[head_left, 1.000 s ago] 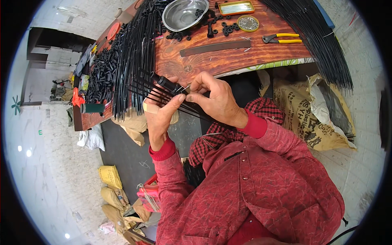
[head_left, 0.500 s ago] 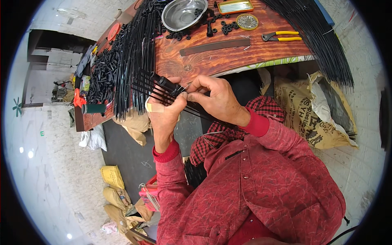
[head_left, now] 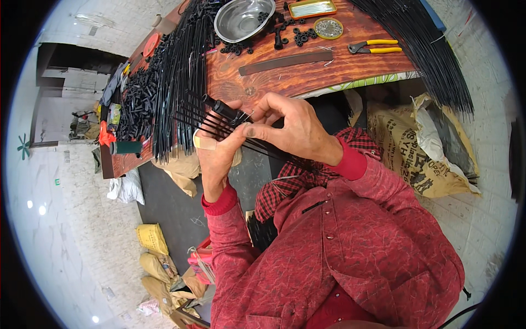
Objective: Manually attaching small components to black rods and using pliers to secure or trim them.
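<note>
My left hand, with a pale bandage round a finger or its base, grips several thin black rods that look like umbrella ribs. They fan out past its fingers toward the left and run down behind my right hand. A black ribbed plastic tube sits across them at the fingertips. My right hand is closed in a pinch at the tube's right end. A short thin wire shows by its fingertips. Both thumbs nearly meet there, and the fingers hide the exact joint.
On the wooden table lie a metal bowl, a flat dark strip, yellow-handled pliers, a dish of small metal bits and a yellow tray. Long black rods hang over its edge. A torn sack stands right.
My right hand has shifted slightly, its fingers still pinched by the tube. The tube and rods have moved a little to the left in my left hand.
</note>
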### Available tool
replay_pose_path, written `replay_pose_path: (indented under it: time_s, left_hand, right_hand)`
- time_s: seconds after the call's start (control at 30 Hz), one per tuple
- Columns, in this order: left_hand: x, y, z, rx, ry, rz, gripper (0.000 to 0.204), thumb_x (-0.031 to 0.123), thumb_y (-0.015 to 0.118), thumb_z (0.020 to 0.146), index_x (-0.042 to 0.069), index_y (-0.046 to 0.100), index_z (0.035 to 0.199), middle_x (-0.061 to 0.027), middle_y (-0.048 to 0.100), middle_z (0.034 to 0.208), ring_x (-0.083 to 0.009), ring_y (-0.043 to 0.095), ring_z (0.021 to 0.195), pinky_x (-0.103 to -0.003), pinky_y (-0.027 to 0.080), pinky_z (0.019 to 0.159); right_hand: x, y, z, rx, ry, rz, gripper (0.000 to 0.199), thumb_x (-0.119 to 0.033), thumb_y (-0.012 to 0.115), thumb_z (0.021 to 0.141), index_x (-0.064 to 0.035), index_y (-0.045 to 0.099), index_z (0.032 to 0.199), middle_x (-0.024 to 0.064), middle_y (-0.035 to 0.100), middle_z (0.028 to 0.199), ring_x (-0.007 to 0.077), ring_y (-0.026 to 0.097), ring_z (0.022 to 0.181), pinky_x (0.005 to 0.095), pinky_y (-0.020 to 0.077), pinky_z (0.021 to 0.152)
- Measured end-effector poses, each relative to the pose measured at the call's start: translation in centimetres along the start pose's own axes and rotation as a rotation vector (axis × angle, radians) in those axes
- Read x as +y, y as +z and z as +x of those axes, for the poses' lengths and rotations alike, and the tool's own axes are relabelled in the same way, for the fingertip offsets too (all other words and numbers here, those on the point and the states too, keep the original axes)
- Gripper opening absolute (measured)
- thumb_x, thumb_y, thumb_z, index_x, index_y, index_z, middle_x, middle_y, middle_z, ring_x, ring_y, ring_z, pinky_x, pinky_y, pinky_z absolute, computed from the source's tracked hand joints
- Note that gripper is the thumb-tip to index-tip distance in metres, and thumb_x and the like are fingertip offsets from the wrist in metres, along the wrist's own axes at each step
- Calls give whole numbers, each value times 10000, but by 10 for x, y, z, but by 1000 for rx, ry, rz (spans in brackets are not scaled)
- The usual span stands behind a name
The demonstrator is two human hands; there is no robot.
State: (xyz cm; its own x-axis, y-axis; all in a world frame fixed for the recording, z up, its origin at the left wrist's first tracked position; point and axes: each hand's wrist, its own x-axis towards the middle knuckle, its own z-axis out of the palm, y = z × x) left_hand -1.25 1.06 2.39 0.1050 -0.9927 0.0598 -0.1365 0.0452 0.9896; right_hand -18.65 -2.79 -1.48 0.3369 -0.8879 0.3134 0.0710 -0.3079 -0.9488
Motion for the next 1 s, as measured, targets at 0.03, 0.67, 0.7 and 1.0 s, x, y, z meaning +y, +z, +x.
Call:
replay_pose_path:
  time_s: [0.03, 0.67, 0.7, 1.0]
  left_hand:
    - [1, 1, 0, -1, 1, 1, 396, 24, 770, 782, 7, 644, 1157, -12, 667, 918, -77, 603, 811, -229, 488, 744]
    - [-1, -5, -2, 0, -15, 2, 436, -4, 771, 761, -13, 637, 1176, -39, 673, 944, -101, 617, 841, -243, 499, 775]
    - [-2, -5, -2, 2, -21, -13, 450, 1, 775, 756, -17, 632, 1183, -52, 681, 951, -107, 624, 849, -249, 505, 785]
    - [-6, -9, 3, -12, -4, -37, 476, 5, 785, 732, -25, 631, 1182, -83, 699, 974, -141, 649, 854, -276, 520, 806]
  right_hand:
    - [-2, 1, 0, 8, -15, -105, 253, -228, 727, 858, -3, 630, 922, 80, 682, 782, 172, 678, 691, 292, 530, 647]
    - [7, 8, -5, 71, -197, -199, 189, -195, 695, 871, -15, 641, 864, 117, 641, 752, 243, 644, 653, 338, 485, 588]
    - [7, 9, -6, 81, -168, -131, 179, -173, 720, 848, -14, 641, 866, 105, 643, 763, 217, 646, 654, 320, 492, 594]
    - [18, 13, -9, 49, -159, -53, 170, -58, 762, 774, -5, 639, 880, 78, 644, 810, 152, 651, 670, 274, 509, 610]
